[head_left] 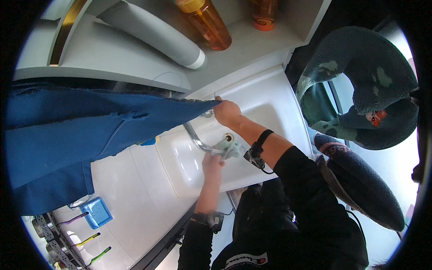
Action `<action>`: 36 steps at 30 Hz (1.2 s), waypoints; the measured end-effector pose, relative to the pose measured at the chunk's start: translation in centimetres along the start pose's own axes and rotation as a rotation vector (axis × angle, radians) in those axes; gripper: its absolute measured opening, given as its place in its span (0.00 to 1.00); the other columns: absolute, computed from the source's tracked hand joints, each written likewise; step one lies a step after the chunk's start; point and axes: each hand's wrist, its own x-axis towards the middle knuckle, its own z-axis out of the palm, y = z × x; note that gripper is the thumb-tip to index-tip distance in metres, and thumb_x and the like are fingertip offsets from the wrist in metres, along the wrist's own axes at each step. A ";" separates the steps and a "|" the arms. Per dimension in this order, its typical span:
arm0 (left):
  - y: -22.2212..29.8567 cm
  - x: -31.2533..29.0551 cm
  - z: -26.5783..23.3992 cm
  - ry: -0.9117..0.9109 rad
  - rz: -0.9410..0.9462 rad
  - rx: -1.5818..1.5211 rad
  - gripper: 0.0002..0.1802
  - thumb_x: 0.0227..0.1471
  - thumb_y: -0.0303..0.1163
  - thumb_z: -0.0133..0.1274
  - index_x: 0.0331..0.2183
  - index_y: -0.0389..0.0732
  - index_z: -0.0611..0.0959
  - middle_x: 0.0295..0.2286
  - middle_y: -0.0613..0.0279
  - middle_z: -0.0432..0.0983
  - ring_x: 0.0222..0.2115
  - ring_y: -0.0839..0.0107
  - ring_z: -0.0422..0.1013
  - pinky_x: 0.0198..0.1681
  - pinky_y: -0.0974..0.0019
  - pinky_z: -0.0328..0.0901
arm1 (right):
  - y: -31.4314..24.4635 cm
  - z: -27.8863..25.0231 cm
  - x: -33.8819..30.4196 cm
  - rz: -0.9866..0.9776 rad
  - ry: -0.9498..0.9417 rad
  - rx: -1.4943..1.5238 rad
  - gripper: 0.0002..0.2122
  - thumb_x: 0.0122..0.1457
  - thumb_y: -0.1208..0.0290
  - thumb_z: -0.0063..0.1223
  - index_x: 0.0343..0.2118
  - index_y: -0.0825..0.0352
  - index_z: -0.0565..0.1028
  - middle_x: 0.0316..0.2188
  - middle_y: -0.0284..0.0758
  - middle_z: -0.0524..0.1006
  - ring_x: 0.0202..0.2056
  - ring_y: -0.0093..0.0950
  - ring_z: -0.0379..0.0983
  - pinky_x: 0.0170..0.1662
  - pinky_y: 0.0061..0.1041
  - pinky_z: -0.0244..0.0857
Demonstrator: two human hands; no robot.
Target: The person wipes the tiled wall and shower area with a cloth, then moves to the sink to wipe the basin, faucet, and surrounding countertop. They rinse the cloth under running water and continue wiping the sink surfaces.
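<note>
A blue towel (67, 126) stretches in from the left and narrows to a corner beside the tap. My right hand (227, 112) is closed at that corner; its fingertips are partly hidden. Lower down, my left hand (212, 164) reaches under the spout of the curved chrome tap (195, 137). Its fingers are closed on a crumpled pale green cloth (230, 148), which hangs near the drain of the white washbasin (184, 162).
Above the basin, a white shelf (130, 58) bears a grey tube (157, 33) and two amber bottles (211, 27). At right hangs a dark green neck pillow (373, 72), with grey slippers (355, 180) below. Several toothbrushes (87, 238) and a blue soap dish (96, 211) are lower left.
</note>
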 end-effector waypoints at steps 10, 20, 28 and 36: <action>0.6 -0.7 0.7 -0.020 -0.047 -0.036 0.25 0.64 0.24 0.51 0.61 0.45 0.81 0.52 0.65 0.83 0.47 0.65 0.84 0.41 0.66 0.70 | 0.0 -0.1 0.5 -0.031 -0.029 -0.025 0.19 0.78 0.59 0.42 0.51 0.72 0.78 0.40 0.51 0.87 0.44 0.54 0.86 0.51 0.54 0.78; 1.4 -1.0 -0.2 -0.188 0.048 -0.421 0.28 0.68 0.22 0.48 0.67 0.44 0.76 0.58 0.64 0.80 0.49 0.66 0.79 0.43 0.67 0.70 | 4.7 8.6 -7.8 0.618 -0.269 0.728 0.35 0.77 0.36 0.42 0.48 0.70 0.85 0.40 0.44 0.87 0.40 0.39 0.85 0.46 0.38 0.78; 1.1 0.2 -3.0 0.058 -0.117 -0.192 0.23 0.76 0.47 0.52 0.63 0.48 0.76 0.52 0.64 0.79 0.48 0.64 0.75 0.46 0.56 0.71 | -0.1 9.3 -12.0 0.597 -0.091 1.476 0.16 0.70 0.55 0.64 0.48 0.65 0.84 0.40 0.34 0.86 0.34 0.27 0.81 0.37 0.28 0.77; -2.7 7.7 -4.3 -0.324 -0.378 -0.357 0.22 0.75 0.52 0.51 0.59 0.50 0.79 0.49 0.64 0.80 0.48 0.63 0.78 0.56 0.51 0.75 | -5.3 9.5 -17.7 0.068 0.191 0.443 0.15 0.62 0.66 0.67 0.51 0.63 0.83 0.52 0.48 0.78 0.48 0.53 0.81 0.52 0.47 0.77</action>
